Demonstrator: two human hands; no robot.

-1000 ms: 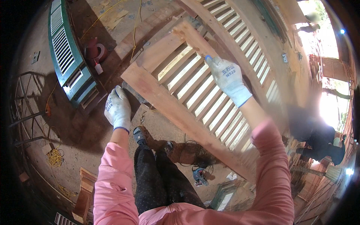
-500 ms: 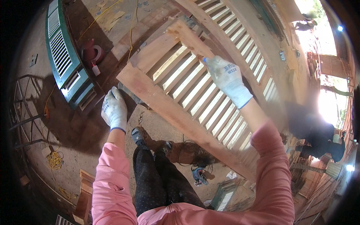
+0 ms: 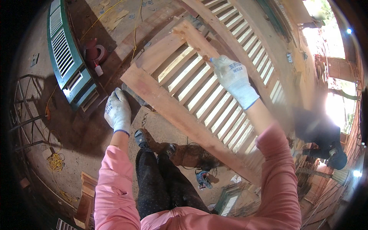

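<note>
A louvered wooden shutter panel [image 3: 157,89] of bare, unpainted wood lies slanted before me, its pale slats set between two long side rails. Over its far rail is my right hand [image 3: 232,76], in a white glove, fingers closed around a small tool whose blue bit [image 3: 211,59] pokes out at the fingertips. The rest of that tool is hidden. Brownish patches mark the wood just beside it. My left hand [image 3: 117,109], gloved too, hangs left of the panel's near corner, apart from it. Its fingers are curled together, and what they may hold does not show.
A green-painted louvered shutter [image 3: 63,57] stands at the left, near a reddish round container [image 3: 92,51] and a white bottle [image 3: 98,70]. Another bare louvered panel [image 3: 245,34] lies beyond mine. Yellow cord [image 3: 56,163] is coiled on the floor. At the right a person in dark clothes [image 3: 320,132] bends over.
My right hand has shifted very slightly along the far rail, still closed. The left hand stays in place. The person at the right has bent lower.
</note>
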